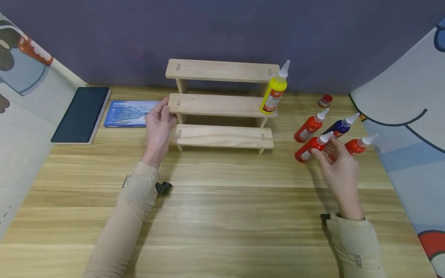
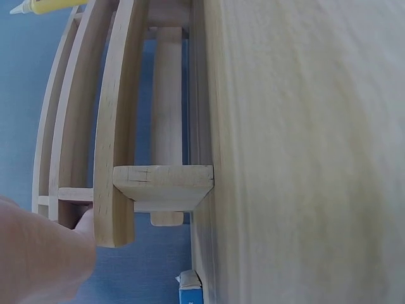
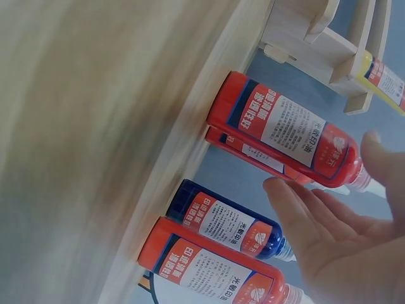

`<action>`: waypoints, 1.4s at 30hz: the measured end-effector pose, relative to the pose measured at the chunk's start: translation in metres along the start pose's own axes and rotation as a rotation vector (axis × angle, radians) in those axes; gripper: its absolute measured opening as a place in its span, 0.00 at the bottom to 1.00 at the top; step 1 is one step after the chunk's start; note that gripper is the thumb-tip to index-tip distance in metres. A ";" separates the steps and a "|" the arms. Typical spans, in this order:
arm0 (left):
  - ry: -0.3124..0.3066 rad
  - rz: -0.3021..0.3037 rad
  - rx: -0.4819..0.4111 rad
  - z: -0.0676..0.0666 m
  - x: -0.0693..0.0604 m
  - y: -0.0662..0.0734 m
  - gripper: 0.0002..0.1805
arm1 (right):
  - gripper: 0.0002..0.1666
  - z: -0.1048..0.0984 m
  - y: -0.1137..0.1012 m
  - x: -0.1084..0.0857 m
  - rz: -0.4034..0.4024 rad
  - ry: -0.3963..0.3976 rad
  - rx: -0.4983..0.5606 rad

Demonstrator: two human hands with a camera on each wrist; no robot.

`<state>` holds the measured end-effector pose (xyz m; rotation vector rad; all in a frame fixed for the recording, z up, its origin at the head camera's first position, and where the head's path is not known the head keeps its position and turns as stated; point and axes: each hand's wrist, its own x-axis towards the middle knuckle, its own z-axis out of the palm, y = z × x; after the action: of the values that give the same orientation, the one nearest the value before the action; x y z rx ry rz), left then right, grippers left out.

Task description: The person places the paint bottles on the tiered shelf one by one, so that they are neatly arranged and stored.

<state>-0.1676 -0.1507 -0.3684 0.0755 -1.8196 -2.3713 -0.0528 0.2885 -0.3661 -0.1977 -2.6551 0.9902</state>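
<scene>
My left hand [image 1: 159, 125] holds the left end of the middle step of a three-step wooden display stand [image 1: 222, 105]; in the left wrist view some fingers are hidden behind the wood. At the right, my right hand [image 1: 338, 166] has its thumb and fingers about the upper part of a red ink bottle [image 3: 281, 130] with a white nozzle cap. Close by stand another red bottle [image 1: 308, 129], a dark blue bottle [image 3: 224, 218] and a third red bottle [image 3: 212, 266]. A yellow bottle [image 1: 274, 94] stands at the right end of the stand's middle step.
A small red-lidded jar [image 1: 325, 100] sits behind the bottles. Left of the stand lie a blue flat box [image 1: 126, 114] and a dark-covered book [image 1: 81, 115]. A dark blue partition [image 1: 222, 31] rises behind the wooden table [image 1: 222, 216], with printed panels at both sides.
</scene>
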 end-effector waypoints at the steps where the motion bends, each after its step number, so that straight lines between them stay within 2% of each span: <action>1: 0.002 0.000 0.001 0.000 0.000 0.000 0.25 | 0.36 0.000 0.000 0.000 -0.006 -0.001 -0.005; 13: -0.004 -0.014 -0.004 0.001 0.000 0.000 0.26 | 0.26 0.002 0.003 0.002 -0.024 -0.011 -0.035; 42: 0.015 -0.030 0.022 0.000 0.000 0.002 0.26 | 0.28 0.003 0.002 0.005 -0.052 -0.010 -0.049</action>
<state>-0.1672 -0.1515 -0.3667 0.1239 -1.8508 -2.3643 -0.0583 0.2894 -0.3683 -0.1343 -2.6815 0.9136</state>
